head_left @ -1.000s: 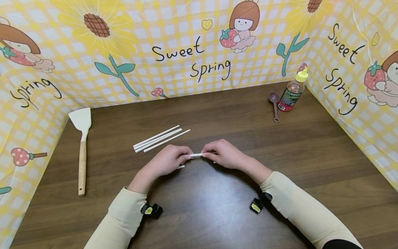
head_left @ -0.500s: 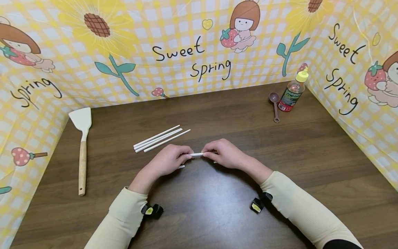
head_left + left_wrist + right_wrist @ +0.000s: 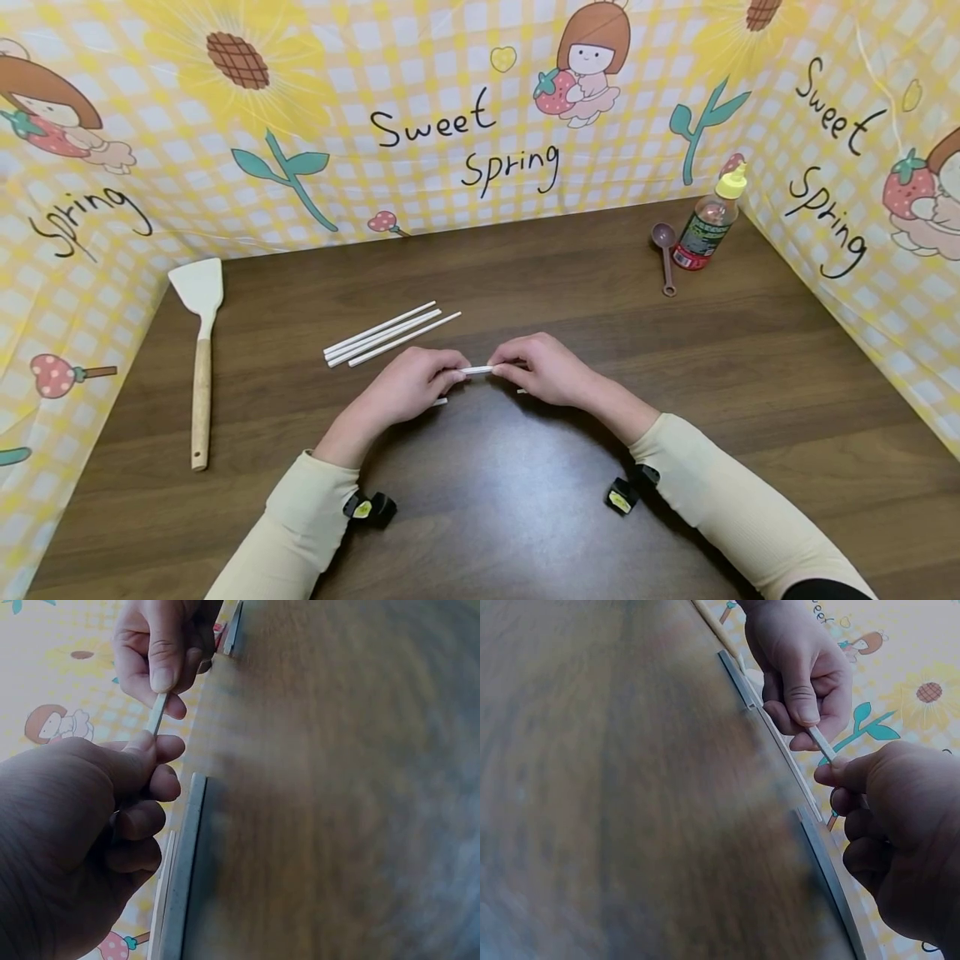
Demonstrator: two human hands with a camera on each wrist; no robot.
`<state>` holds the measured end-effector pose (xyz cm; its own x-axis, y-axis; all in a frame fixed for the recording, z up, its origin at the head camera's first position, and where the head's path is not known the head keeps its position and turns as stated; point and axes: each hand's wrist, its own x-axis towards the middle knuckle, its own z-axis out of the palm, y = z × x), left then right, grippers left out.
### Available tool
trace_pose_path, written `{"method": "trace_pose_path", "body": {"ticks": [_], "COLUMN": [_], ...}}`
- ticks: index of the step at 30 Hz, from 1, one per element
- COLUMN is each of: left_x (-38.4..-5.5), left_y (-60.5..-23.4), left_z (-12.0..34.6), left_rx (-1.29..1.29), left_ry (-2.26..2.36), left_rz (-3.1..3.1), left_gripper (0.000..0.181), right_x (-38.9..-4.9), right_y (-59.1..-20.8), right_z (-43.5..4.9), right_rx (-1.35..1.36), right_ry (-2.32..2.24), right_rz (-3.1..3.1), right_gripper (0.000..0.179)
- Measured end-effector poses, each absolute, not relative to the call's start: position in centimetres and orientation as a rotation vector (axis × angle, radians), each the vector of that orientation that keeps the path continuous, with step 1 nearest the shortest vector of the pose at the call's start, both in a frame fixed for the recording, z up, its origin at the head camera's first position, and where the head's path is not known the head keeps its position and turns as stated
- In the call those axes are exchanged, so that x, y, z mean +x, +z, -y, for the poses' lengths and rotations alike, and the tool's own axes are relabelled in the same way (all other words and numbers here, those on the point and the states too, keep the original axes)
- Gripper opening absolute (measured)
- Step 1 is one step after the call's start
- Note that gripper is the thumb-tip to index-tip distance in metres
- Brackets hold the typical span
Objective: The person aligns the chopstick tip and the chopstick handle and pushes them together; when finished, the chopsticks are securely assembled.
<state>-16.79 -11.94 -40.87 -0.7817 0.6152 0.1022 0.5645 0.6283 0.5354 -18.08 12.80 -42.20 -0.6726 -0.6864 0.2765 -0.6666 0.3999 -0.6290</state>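
Between both hands is a slim white stick (image 3: 478, 370), held about level just above the table. My left hand (image 3: 408, 385) pinches its left part between thumb and index finger; my right hand (image 3: 543, 369) pinches its right part the same way. Only the short middle of the stick (image 3: 157, 714) shows, as fingers cover both ends. Under the left hand lies another pale stick (image 3: 187, 855), its end peeking out in the head view. A similar stick (image 3: 829, 874) lies beneath the right hand, mostly hidden in the head view.
Several white sticks (image 3: 382, 335) lie side by side beyond the left hand. A white spatula (image 3: 201, 358) with a wooden handle is at the left. Far right are a brown measuring spoon (image 3: 665, 258) and a yellow-capped bottle (image 3: 705, 229). A patterned cloth (image 3: 420, 183) borders the table.
The held stick has risen very slightly, and its right end sits a touch higher. Both hands keep their pinch on it. The view has shifted a little; the other things stay put.
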Motion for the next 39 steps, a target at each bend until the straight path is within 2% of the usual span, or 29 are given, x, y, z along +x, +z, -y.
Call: {"method": "trace_pose_path", "body": {"ticks": [10,22,39], "left_x": [-16.75,-16.69,-16.96], "left_y": [-40.93,-41.1,-41.23], "left_z": [11.74,11.57,11.74], "left_rx": [0.979,0.838,0.969], "left_ry": [0.918,1.038,1.017], "left_rz": [-2.714,-2.688,-2.805], "left_gripper": [0.007,0.004,0.007], "right_x": [-18.25,-18.24,-18.45], "right_y": [-42.35,-42.22,-42.35], "right_z": [-12.73,-12.8,-12.89], "right_rx": [-1.22,-1.065,-1.105], "right_ry": [-1.147,-1.152,-1.123], "right_rz": [-2.619,-2.645,-2.653], "right_gripper": [0.009,0.005,0.007]}}
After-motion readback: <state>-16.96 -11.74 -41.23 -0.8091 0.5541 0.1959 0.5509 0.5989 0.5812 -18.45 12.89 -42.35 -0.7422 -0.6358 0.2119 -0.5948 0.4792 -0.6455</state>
